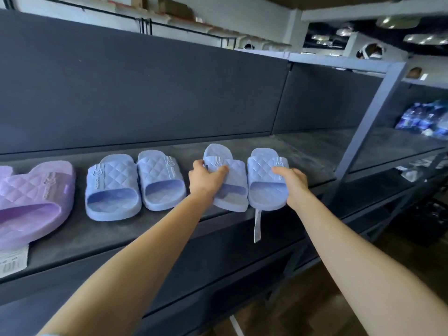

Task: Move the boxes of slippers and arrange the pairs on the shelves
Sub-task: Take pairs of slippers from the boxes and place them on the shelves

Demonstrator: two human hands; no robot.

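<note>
Left hand (206,179) grips the left blue slipper (230,190) — a pale blue slide of soft moulded foam with a quilted, diamond-pattern strap. Its fingers curl over the strap and the thumb lies at the strap's outer edge. Right hand (292,183) holds the right blue slipper (263,183), of the same make, from its outer side. The thumb lies along the top of the strap, but the other fingers are hidden behind the slipper, so I cannot tell how they lie.

Both slippers rest on the dark grey shelf (145,229), a flat matte board, with their heels at its front edge. They lie between the two hands and touch each other. The left blue slipper is turned a little askew, and its strap is partly covered by the fingers. A narrow white tag (257,225) hangs from the heel of the right blue slipper, down over the shelf front.

Left of the hands stands the second blue pair (135,185), straight and side by side. Further left is a lilac slipper (36,197) with the same quilting, cut off by the picture's edge. A white paper label (13,260) lies below it — the print is too blurred to read. The raised emblem on each strap is also too small to make out. On the far right, blue packets (424,117) on another rack are only a blur.
</note>
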